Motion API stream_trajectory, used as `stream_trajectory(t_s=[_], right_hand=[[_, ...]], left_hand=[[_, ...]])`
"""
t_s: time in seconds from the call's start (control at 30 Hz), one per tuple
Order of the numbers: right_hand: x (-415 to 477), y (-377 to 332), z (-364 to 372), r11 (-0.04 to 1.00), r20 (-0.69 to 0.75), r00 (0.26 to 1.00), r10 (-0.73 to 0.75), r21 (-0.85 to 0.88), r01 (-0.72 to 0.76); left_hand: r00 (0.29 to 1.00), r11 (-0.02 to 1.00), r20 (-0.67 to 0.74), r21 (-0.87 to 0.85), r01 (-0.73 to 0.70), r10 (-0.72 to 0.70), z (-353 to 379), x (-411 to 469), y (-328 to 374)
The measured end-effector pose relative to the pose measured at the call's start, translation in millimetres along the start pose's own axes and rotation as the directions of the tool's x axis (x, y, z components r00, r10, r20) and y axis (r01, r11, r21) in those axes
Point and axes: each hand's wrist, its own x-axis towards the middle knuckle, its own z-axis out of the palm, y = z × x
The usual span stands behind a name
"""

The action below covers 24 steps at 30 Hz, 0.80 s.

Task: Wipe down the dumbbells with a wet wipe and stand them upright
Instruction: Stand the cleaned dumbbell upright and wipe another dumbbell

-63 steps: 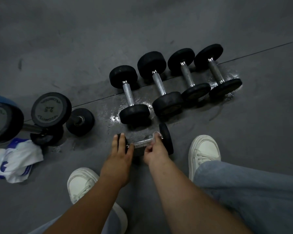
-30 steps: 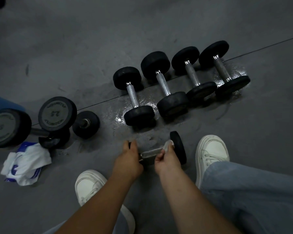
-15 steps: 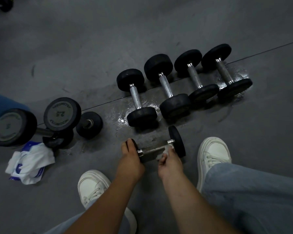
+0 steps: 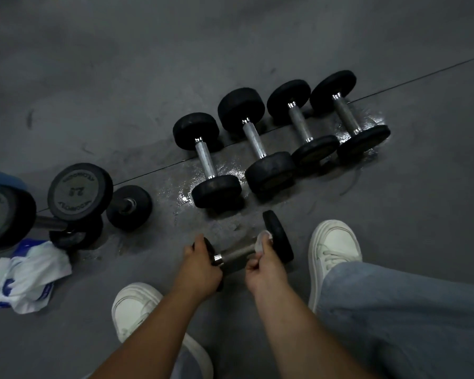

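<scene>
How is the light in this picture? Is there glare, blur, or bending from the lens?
Head view: dim, so the black dumbbells lose surface detail; strong glare on the wet floor beside them; the floor seam runs almost straight, little bending; the left hand and right hand look sharp, no motion blur.

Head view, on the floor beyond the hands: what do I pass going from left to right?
White and blue wipe pack → dumbbell marked 2.5 → small black dumbbell → first lying dumbbell → second lying dumbbell → third lying dumbbell → fourth lying dumbbell.
</scene>
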Motion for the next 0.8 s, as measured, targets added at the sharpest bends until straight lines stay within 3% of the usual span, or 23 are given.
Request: stream_trajectory(t_s=[0.07,0.2,0.4,0.67,0.8], right_hand=[[-1.7,2.9,-10.7,1.000,-0.003,1.000,0.006,0.006,-0.006],[1.3,-3.1,12.3,0.999,0.014,1.000,0.022,-0.028,-0.022],[2.1,-0.1,-3.9,0.993,0.018,0.999,-0.027,-0.114,0.029],[5.7,-1.5,20.1,0.996,0.079,0.997,-0.010,-0.087,0.017],[2.0,4.3,-1.8,0.998,0.047,0.999,-0.009,-0.061,0.012]], left_hand=[[1.000,1.000,0.021,0.011,0.013,-0.013,0.0,-2.2,-3.0],[0.987,0.994,-0.156,-0.103,-0.046,0.030,15.4,-18.9,-8.7],[0.994,0.991,-0.105,-0.133,-0.018,0.004,22.9,-11.1,-9.8],[0.995,0.983,-0.097,-0.184,-0.027,0.009,17.4,-5.0,-6.6],[1.000,0.999,-0.017,-0.038,0.002,-0.003,3.4,-1.4,-6.1]])
